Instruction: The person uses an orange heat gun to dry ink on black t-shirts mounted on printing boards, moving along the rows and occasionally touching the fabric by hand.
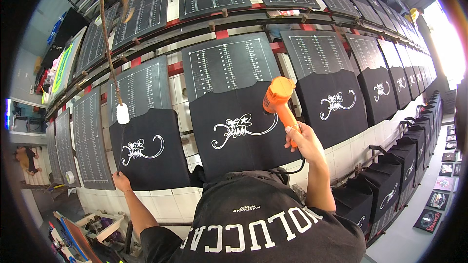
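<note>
My right hand (305,141) is wrapped round the handle of an orange hair dryer (281,95). The dryer's head is over the right side of a black shirt (234,151) with a white scorpion-like print, laid on a grey board. A black cable (298,168) loops from the handle toward my body. To the left, my left hand (122,181) is closed at the corner of another printed black shirt (156,170). Its fingers appear to pinch a thin dark cord (120,148) that runs up to a white power connector (123,113), which hangs from a brown cable (108,51).
Grey boards with white ruler marks (87,141) stand in long rows, many dressed in printed black shirts (336,104). Metal rails (195,25) separate the rows. More black shirts (390,185) line the right side. A wooden frame rack (80,238) is at lower left.
</note>
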`<action>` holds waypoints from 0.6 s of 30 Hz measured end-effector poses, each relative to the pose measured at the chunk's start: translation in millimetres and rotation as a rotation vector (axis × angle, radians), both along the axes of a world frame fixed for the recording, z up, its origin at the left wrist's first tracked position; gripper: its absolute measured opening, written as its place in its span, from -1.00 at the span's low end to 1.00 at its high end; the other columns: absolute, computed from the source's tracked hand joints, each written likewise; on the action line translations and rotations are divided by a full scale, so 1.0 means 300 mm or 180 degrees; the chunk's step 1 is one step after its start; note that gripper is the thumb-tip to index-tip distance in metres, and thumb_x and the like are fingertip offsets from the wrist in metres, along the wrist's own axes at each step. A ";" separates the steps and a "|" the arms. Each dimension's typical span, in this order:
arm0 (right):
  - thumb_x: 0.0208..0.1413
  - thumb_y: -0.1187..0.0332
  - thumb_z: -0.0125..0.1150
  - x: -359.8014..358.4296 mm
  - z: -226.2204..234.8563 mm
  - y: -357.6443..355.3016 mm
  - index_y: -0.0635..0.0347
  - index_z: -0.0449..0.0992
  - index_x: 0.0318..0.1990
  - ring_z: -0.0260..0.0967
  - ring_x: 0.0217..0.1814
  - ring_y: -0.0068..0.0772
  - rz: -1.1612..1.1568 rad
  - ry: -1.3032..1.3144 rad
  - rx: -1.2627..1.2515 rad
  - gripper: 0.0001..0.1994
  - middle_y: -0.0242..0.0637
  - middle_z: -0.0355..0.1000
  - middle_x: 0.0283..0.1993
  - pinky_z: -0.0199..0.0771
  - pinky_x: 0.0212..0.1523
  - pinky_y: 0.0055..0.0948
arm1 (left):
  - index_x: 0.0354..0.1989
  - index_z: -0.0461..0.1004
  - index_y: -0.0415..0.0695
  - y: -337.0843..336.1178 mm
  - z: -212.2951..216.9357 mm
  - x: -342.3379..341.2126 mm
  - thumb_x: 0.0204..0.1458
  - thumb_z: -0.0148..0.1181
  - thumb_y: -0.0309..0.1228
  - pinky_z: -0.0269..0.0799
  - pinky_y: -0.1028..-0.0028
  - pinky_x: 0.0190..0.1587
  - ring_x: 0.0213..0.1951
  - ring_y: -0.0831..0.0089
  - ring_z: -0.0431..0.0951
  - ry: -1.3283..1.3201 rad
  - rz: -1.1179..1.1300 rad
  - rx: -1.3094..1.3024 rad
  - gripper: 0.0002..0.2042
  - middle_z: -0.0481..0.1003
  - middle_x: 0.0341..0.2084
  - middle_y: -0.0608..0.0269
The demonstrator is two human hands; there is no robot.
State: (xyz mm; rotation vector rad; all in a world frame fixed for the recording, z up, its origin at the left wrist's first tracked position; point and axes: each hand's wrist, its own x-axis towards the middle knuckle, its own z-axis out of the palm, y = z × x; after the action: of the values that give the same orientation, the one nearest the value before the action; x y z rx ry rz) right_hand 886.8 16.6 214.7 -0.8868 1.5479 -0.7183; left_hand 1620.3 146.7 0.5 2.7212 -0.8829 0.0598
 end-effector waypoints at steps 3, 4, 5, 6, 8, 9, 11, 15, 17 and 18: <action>0.20 0.20 0.15 0.001 -0.004 -0.009 0.28 0.43 -0.20 0.41 -0.49 -0.61 -0.0027 0.0050 -0.0014 -0.73 -0.43 0.38 -0.47 0.37 -0.51 -0.59 | 0.10 0.40 -0.35 -0.007 0.000 -0.015 0.15 0.09 -0.37 0.35 0.18 0.13 0.07 -0.05 0.46 -0.0096 -0.0146 0.0056 -0.61 0.45 0.04 -0.17; 0.21 0.21 0.15 -0.007 -0.010 -0.006 0.28 0.43 -0.20 0.41 -0.49 -0.61 -0.0077 0.0030 -0.0001 -0.73 -0.43 0.38 -0.47 0.37 -0.50 -0.60 | 0.13 0.37 -0.35 -0.031 0.014 -0.055 0.15 0.09 -0.37 0.34 0.18 0.13 0.08 -0.06 0.45 -0.0013 -0.0159 0.0055 -0.59 0.44 0.06 -0.19; 0.21 0.21 0.15 -0.011 -0.010 -0.005 0.28 0.43 -0.20 0.41 -0.49 -0.61 -0.0114 -0.0001 0.0016 -0.73 -0.43 0.38 -0.47 0.37 -0.50 -0.60 | 0.16 0.34 -0.35 -0.054 0.032 -0.094 0.15 0.08 -0.38 0.34 0.17 0.14 0.09 -0.08 0.44 0.0058 -0.0158 0.0059 -0.57 0.42 0.07 -0.21; 0.21 0.21 0.15 -0.009 -0.008 -0.003 0.28 0.43 -0.20 0.41 -0.49 -0.61 -0.0119 0.0064 0.0014 -0.73 -0.43 0.38 -0.47 0.37 -0.50 -0.60 | 0.14 0.35 -0.36 -0.065 0.043 -0.118 0.14 0.08 -0.38 0.33 0.18 0.15 0.09 -0.09 0.44 -0.0028 -0.0140 -0.0121 -0.57 0.42 0.05 -0.24; 0.21 0.20 0.15 -0.003 -0.001 0.003 0.28 0.43 -0.21 0.41 -0.49 -0.61 -0.0134 0.0196 0.0006 -0.73 -0.43 0.38 -0.47 0.37 -0.50 -0.61 | 0.10 0.35 -0.40 -0.089 0.059 -0.156 0.11 0.09 -0.39 0.30 0.20 0.16 0.08 -0.12 0.43 -0.0200 -0.0113 -0.0481 -0.58 0.42 0.02 -0.30; 0.21 0.20 0.15 -0.012 -0.006 0.005 0.28 0.43 -0.20 0.41 -0.49 -0.61 -0.0170 0.0107 0.0055 -0.73 -0.43 0.38 -0.47 0.37 -0.50 -0.61 | 0.08 0.35 -0.40 -0.098 0.066 -0.177 0.12 0.09 -0.39 0.31 0.21 0.15 0.06 -0.09 0.44 -0.0180 0.0045 -0.0616 -0.59 0.44 -0.01 -0.27; 0.21 0.21 0.15 -0.037 -0.008 0.011 0.28 0.43 -0.20 0.40 -0.50 -0.61 -0.0260 -0.0057 0.0142 -0.73 -0.43 0.38 -0.47 0.37 -0.50 -0.62 | 0.04 0.35 -0.40 -0.132 0.085 -0.240 0.14 0.08 -0.38 0.33 0.22 0.13 0.03 -0.03 0.47 -0.0127 0.0344 -0.0896 -0.63 0.46 -0.06 -0.22; 0.21 0.17 0.14 -0.033 -0.011 0.036 0.25 0.43 -0.18 0.40 -0.52 -0.61 -0.0291 0.0075 -0.0036 -0.71 -0.43 0.38 -0.49 0.35 -0.56 -0.63 | -0.15 0.42 -0.31 -0.269 0.173 -0.578 0.20 0.03 -0.36 0.43 0.36 -0.10 -0.24 0.35 0.49 0.1600 -0.0460 -0.1657 -0.76 0.48 -0.25 0.10; 0.21 0.17 0.14 -0.055 -0.013 0.041 0.26 0.43 -0.19 0.39 -0.53 -0.61 -0.0347 -0.0032 0.0012 -0.71 -0.43 0.38 -0.49 0.34 -0.57 -0.64 | -0.25 0.47 -0.26 -0.373 0.414 -0.977 0.21 0.02 -0.39 0.45 0.45 -0.22 -0.37 0.56 0.44 0.2948 -0.1359 -0.1448 -0.82 0.45 -0.39 0.24; 0.21 0.17 0.14 -0.054 -0.015 0.046 0.26 0.43 -0.20 0.39 -0.53 -0.61 -0.0324 -0.0001 -0.0006 -0.71 -0.42 0.38 -0.49 0.34 -0.57 -0.64 | -0.22 0.48 -0.24 -0.389 0.480 -1.106 0.22 0.02 -0.37 0.46 0.44 -0.14 -0.31 0.49 0.50 0.3560 -0.2227 -0.1091 -0.81 0.48 -0.35 0.21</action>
State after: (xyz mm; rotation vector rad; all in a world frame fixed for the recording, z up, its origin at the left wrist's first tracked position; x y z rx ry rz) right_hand 870.4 30.2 210.2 -0.8137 1.6014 -0.7926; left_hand 1288.6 30.1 144.6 1.5553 -1.1675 -1.1703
